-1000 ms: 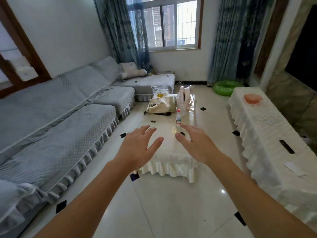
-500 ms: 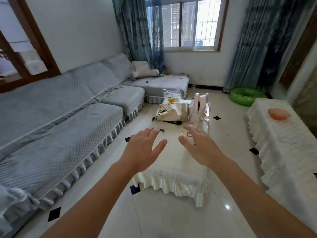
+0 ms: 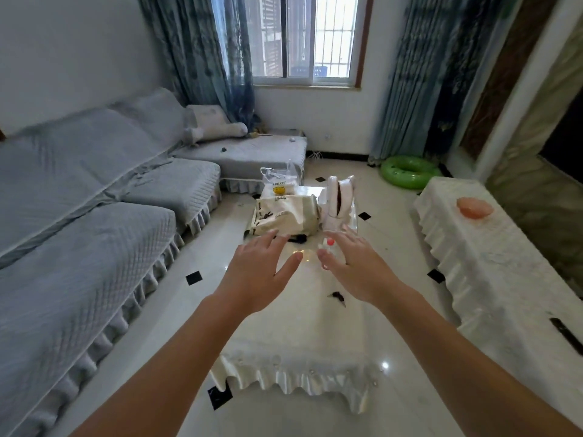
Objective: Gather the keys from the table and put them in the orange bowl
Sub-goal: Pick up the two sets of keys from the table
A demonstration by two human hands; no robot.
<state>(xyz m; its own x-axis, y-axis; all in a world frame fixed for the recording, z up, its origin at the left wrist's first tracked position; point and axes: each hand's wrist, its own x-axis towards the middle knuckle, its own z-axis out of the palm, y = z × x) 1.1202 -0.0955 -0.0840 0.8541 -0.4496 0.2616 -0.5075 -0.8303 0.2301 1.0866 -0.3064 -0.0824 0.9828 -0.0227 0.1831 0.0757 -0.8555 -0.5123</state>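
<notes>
Just below the right hand (image 3: 356, 272), spread and empty like the left hand (image 3: 258, 275), a dark key bunch (image 3: 337, 297) wants a downward fingertip pinch.

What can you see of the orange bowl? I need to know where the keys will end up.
The orange bowl looks like a shallow, rounded dish, pale orange-pink and slightly translucent, perhaps plastic or glass. It sits upright near the far end of the long side table on the right, which is covered in a white cloth. Nothing else touches it. Whether it holds anything cannot be told from this angle. Both hands are far from it, over the low centre table.
</notes>
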